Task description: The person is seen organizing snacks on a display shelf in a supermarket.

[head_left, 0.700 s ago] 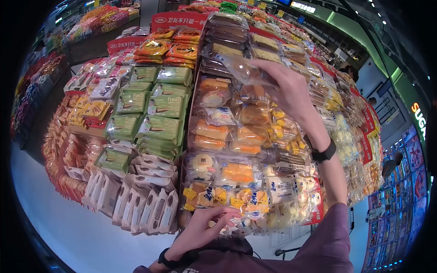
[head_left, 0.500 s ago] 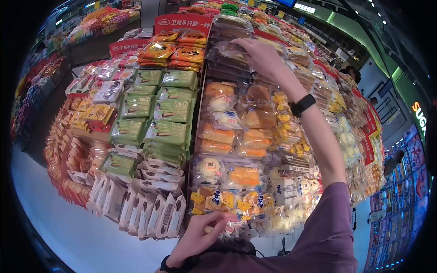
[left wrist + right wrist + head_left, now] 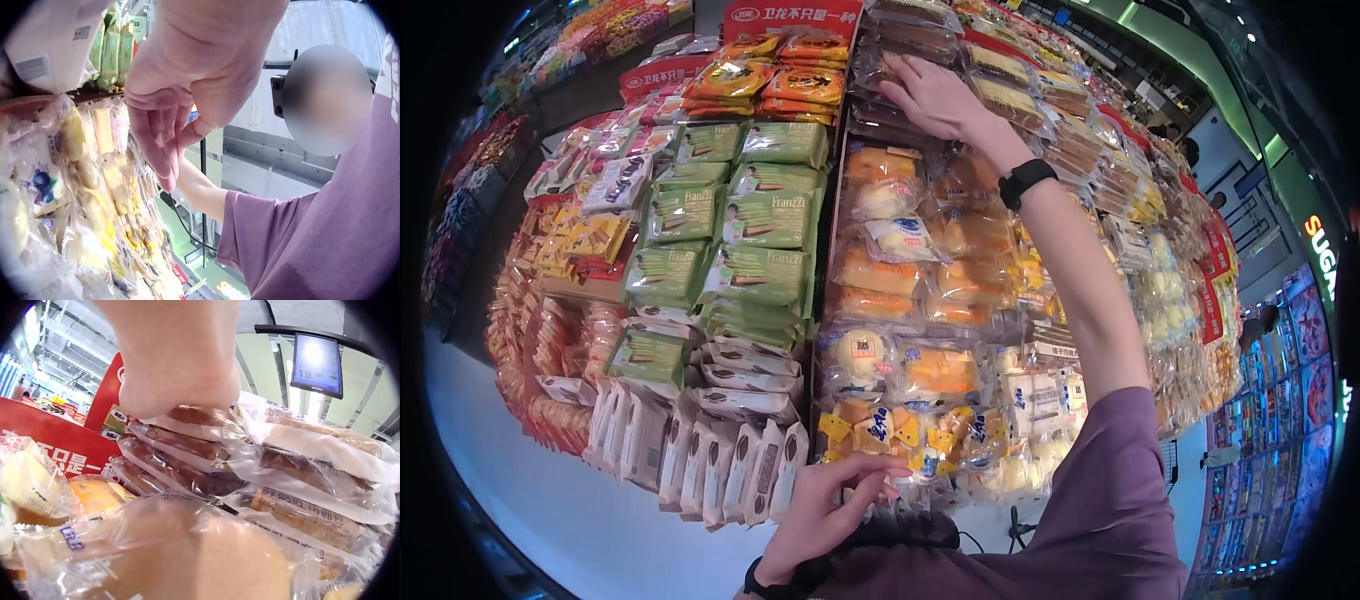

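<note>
My right hand (image 3: 935, 98) lies over the dark brown packaged bread (image 3: 878, 75) near the back of the bakery section. Its fingers, fairly straight, touch the clear wrapping. In the right wrist view the heel of that hand (image 3: 181, 375) rests above stacked dark bread packets (image 3: 187, 465), and its fingertips are hidden. Down at the front edge, my left hand (image 3: 828, 515) hovers with loosely curled fingers beside the yellow-printed bread packets (image 3: 880, 428). Nothing shows between its fingers (image 3: 165, 147) in the left wrist view.
Green Franzzi packets (image 3: 765, 218) and upright white packets (image 3: 730, 468) fill the left side, past a dark divider (image 3: 828, 230). Wrapped orange-topped buns (image 3: 878, 270) lie in front of my right hand. A red sign (image 3: 795, 15) stands behind the orange packets (image 3: 805, 82).
My right hand has carried a clear-wrapped bread packet back to the dark bread stack and let go of it, its fingers now straighter. The left hand stays at the front edge.
</note>
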`<state>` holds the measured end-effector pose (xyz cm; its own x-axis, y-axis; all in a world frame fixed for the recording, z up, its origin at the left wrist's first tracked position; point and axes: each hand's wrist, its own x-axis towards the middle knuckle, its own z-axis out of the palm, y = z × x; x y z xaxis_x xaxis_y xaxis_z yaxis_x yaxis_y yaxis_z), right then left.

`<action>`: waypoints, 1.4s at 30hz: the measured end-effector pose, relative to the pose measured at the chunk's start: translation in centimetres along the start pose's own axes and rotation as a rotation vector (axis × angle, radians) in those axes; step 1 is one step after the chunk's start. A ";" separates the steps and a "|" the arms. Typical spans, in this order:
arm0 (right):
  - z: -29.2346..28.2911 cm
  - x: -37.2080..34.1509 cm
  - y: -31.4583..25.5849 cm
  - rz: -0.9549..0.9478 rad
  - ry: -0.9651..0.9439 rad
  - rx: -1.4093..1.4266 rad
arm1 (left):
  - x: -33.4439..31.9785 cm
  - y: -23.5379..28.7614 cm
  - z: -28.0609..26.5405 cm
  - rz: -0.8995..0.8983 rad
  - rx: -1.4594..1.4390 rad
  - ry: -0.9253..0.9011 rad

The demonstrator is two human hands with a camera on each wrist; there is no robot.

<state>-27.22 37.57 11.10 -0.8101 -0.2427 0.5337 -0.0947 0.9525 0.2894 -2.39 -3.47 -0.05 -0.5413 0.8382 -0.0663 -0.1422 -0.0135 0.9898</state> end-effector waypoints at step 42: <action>-10.8 -10.2 -8.3 -0.215 0.126 0.186 | -1.4 -1.5 3.0 -0.011 -0.070 0.066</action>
<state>-11.93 30.18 11.86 -0.6827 -0.4523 0.5738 -0.3698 0.8913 0.2625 1.06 -3.03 -1.10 -0.5922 0.8010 -0.0874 -0.2047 -0.0446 0.9778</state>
